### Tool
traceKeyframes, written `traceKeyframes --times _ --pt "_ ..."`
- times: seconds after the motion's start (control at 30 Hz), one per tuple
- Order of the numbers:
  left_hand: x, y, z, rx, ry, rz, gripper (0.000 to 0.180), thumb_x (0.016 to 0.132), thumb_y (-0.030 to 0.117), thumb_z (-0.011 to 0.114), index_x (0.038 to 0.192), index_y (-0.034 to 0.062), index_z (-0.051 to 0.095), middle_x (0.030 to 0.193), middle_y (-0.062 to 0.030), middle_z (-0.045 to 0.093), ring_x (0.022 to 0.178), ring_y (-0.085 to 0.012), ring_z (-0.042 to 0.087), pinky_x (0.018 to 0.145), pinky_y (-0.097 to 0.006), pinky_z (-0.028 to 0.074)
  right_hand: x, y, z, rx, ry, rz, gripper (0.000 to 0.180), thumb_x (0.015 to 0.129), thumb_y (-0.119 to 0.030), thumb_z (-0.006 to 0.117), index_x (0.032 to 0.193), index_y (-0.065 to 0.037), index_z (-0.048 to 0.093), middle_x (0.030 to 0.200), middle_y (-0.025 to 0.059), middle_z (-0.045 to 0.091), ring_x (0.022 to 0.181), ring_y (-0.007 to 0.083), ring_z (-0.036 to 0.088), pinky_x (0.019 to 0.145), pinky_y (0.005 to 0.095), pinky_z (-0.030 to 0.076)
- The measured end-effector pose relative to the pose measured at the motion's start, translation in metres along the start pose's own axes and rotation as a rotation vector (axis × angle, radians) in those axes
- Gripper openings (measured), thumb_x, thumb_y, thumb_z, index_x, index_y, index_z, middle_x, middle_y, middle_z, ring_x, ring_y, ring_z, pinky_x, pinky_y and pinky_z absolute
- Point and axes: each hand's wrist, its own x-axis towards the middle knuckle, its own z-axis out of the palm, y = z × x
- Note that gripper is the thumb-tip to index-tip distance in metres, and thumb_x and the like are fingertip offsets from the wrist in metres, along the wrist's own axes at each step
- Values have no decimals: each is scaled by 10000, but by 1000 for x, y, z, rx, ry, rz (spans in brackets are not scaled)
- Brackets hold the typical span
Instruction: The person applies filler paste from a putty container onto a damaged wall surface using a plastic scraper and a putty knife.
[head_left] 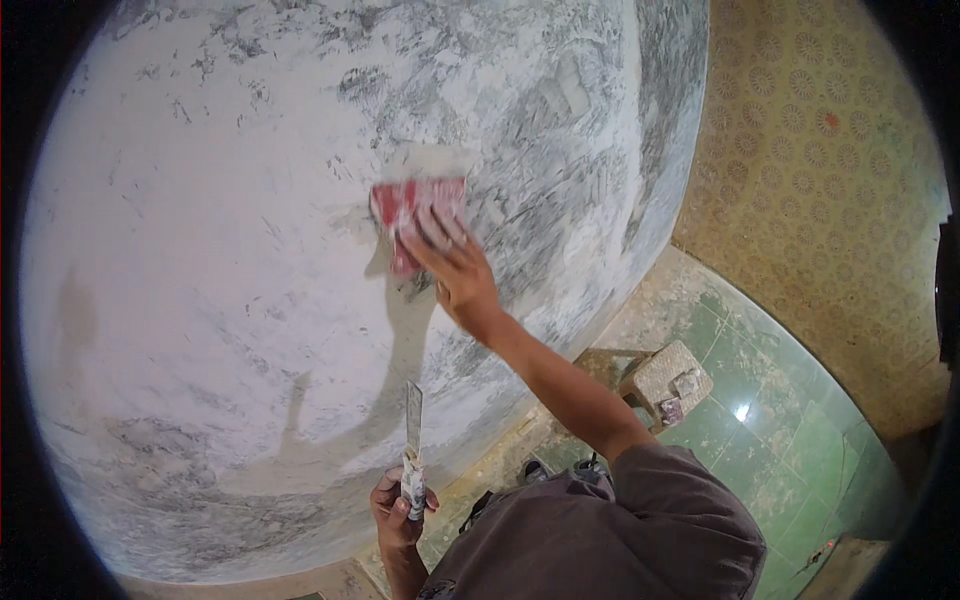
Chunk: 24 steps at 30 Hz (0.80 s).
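Note:
Against the wall [200, 230], patchy with white filler over grey, my right hand [455, 260] presses a red plastic spreader [395, 205] smeared with white paste. Its fingers lie over the spreader's face and its wide edge points up. A band of damp-looking filler [430, 158] shows just above that edge. Lower down, my left hand [398, 510] is wrapped round the paste-crusted handle of a putty knife [414, 430]. The knife's narrow metal blade stands upright, apparently apart from the wall.
A small stool [672, 375] stands on the green tiled floor [770, 430] to the right, with small items on its seat. Splashes of paste mark the tiles along the wall's foot. Farther right is a yellowish surface [810, 180] with round motifs.

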Motion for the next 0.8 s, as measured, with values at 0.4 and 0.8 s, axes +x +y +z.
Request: traceKeyframes --times 0.4,0.8 --pt "-4 -1 6 -30 -1 27 599 786 393 809 1100 -62 580 894 -142 671 628 -238 674 510 -309 546 31 27 -39 22 286 199 653 804 166 437 1409 -66 524 1391 167 565 1245 335 574 989 428 490" --pt "-5 -5 1 -39 -2 16 624 774 390 819 1109 -75 572 949 -167 668 634 -248 677 513 -326 549 -5 -50 -29 240 -31 132 559 816 67 553 1345 -108 597 1380 143 582 1220 343 572 991 442 452"
